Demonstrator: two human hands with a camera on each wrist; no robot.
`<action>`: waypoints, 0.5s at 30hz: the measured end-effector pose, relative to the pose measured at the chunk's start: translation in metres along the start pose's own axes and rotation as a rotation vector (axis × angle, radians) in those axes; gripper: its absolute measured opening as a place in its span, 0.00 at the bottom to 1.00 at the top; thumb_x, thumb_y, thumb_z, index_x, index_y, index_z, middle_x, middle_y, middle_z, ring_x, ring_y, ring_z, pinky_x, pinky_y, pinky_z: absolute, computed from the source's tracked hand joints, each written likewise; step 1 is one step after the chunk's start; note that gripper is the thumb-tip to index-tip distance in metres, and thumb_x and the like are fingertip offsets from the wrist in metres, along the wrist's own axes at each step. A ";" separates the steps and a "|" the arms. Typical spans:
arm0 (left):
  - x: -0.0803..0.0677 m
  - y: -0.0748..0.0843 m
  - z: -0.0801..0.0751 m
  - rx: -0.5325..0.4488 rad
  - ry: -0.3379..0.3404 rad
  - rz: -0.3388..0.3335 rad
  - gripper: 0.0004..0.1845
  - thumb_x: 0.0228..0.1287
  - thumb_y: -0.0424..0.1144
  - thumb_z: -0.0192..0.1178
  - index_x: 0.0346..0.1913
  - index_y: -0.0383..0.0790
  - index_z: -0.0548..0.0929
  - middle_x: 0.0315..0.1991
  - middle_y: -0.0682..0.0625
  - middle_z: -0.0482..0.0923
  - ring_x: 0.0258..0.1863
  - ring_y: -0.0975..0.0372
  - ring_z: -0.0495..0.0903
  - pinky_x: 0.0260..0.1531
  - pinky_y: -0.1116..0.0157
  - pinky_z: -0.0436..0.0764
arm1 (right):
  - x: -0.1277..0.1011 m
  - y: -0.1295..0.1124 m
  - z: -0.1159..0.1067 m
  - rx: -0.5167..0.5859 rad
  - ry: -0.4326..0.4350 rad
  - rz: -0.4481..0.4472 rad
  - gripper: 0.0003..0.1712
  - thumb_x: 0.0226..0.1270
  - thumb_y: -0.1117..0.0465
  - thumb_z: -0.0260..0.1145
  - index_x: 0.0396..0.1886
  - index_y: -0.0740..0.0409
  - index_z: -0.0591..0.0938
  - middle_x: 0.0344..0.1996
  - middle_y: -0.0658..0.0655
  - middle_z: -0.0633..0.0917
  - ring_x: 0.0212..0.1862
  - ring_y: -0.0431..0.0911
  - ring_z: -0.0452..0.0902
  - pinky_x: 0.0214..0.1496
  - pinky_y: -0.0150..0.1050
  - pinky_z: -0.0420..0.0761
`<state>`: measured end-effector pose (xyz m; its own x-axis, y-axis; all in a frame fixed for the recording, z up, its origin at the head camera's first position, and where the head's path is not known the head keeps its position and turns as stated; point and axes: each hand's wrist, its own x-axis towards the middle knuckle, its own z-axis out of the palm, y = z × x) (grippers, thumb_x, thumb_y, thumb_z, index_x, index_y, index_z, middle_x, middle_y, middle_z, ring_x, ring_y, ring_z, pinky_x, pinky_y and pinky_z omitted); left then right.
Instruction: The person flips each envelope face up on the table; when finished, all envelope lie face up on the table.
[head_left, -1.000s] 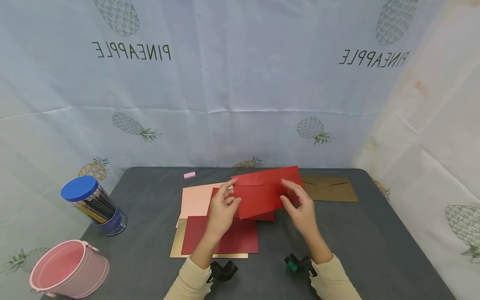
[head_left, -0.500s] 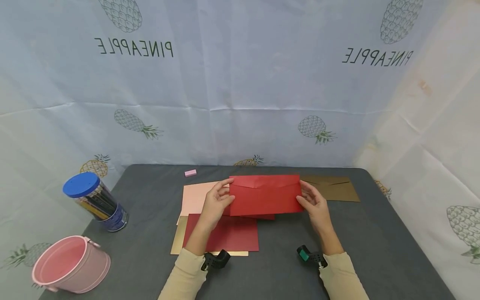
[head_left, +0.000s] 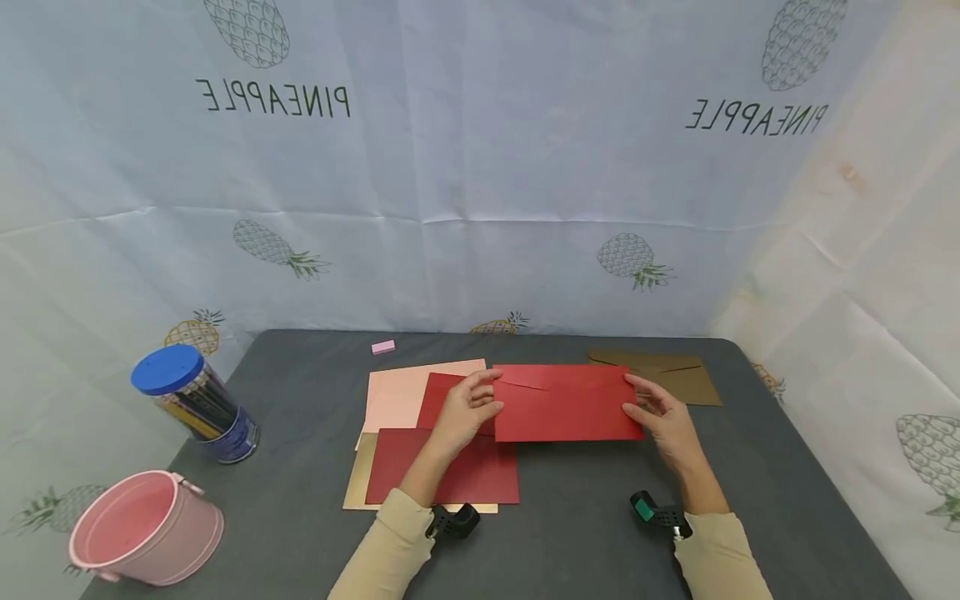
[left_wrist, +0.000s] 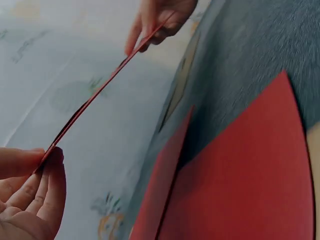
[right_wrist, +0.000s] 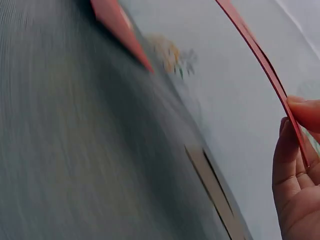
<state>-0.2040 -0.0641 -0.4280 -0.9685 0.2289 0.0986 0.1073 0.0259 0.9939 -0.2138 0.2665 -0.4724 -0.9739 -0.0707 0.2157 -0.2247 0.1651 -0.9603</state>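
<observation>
A bright red envelope (head_left: 566, 404) with its flap line along the upper edge is held raised above the table between both hands. My left hand (head_left: 465, 408) pinches its left end between thumb and fingers; the left wrist view shows the envelope (left_wrist: 95, 95) nearly edge-on. At the right end my right hand (head_left: 667, 421) pinches it the same way. Below and to the left lie several envelopes: a dark red one (head_left: 405, 467), a second red one (head_left: 438, 396), a pale pink one (head_left: 397, 392) and a gold one (head_left: 356, 483), overlapping each other.
A brown envelope (head_left: 697, 387) lies at the back right, partly behind the held one. A small pink block (head_left: 383, 347) sits near the back edge. On the left stand a blue-lidded jar (head_left: 198, 408) of pencils and a pink bucket (head_left: 161, 542).
The red envelope was tilted, with the right hand nearer its middle; that hand moved to the right end and the envelope levelled. Then both hands carried it right and slightly toward me.
</observation>
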 end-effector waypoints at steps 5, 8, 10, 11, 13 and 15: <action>0.020 -0.010 0.040 0.033 -0.058 0.002 0.25 0.62 0.27 0.59 0.63 0.37 0.73 0.50 0.36 0.80 0.48 0.53 0.79 0.47 0.62 0.82 | -0.006 0.011 -0.044 -0.102 0.016 0.040 0.30 0.65 0.66 0.63 0.67 0.64 0.68 0.45 0.37 0.77 0.43 0.30 0.74 0.40 0.21 0.78; 0.039 -0.022 0.065 -0.006 -0.063 -0.039 0.24 0.62 0.27 0.60 0.62 0.41 0.74 0.50 0.39 0.80 0.48 0.55 0.80 0.46 0.62 0.82 | -0.005 0.019 -0.073 -0.071 0.011 0.086 0.29 0.67 0.66 0.61 0.68 0.59 0.68 0.44 0.36 0.78 0.42 0.28 0.74 0.40 0.21 0.79; 0.050 -0.028 0.082 -0.029 -0.053 -0.075 0.23 0.61 0.27 0.60 0.60 0.41 0.76 0.50 0.40 0.80 0.47 0.56 0.81 0.45 0.62 0.82 | -0.004 0.024 -0.091 -0.034 0.002 0.121 0.29 0.68 0.67 0.60 0.68 0.56 0.68 0.44 0.37 0.78 0.42 0.27 0.75 0.41 0.21 0.79; 0.055 -0.030 0.090 -0.034 -0.048 -0.087 0.23 0.61 0.26 0.60 0.60 0.41 0.76 0.50 0.40 0.80 0.47 0.56 0.81 0.44 0.63 0.83 | -0.003 0.027 -0.100 -0.026 -0.001 0.136 0.29 0.68 0.67 0.60 0.68 0.55 0.68 0.44 0.36 0.78 0.42 0.27 0.75 0.41 0.21 0.79; 0.064 -0.036 0.106 -0.020 -0.036 -0.103 0.22 0.60 0.25 0.60 0.58 0.40 0.77 0.49 0.41 0.81 0.45 0.57 0.82 0.41 0.64 0.83 | -0.002 0.032 -0.116 -0.036 -0.006 0.166 0.29 0.68 0.65 0.60 0.69 0.53 0.68 0.44 0.34 0.77 0.42 0.26 0.75 0.41 0.21 0.79; 0.072 -0.041 0.121 0.011 -0.025 -0.121 0.22 0.59 0.24 0.60 0.57 0.40 0.78 0.49 0.41 0.82 0.44 0.58 0.82 0.37 0.66 0.82 | -0.001 0.035 -0.131 -0.096 -0.015 0.190 0.30 0.68 0.62 0.61 0.70 0.51 0.67 0.45 0.31 0.75 0.43 0.24 0.74 0.41 0.20 0.78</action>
<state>-0.2506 0.0692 -0.4673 -0.9687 0.2472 -0.0239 -0.0078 0.0657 0.9978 -0.2254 0.4008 -0.4834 -0.9986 -0.0442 0.0288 -0.0397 0.2696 -0.9622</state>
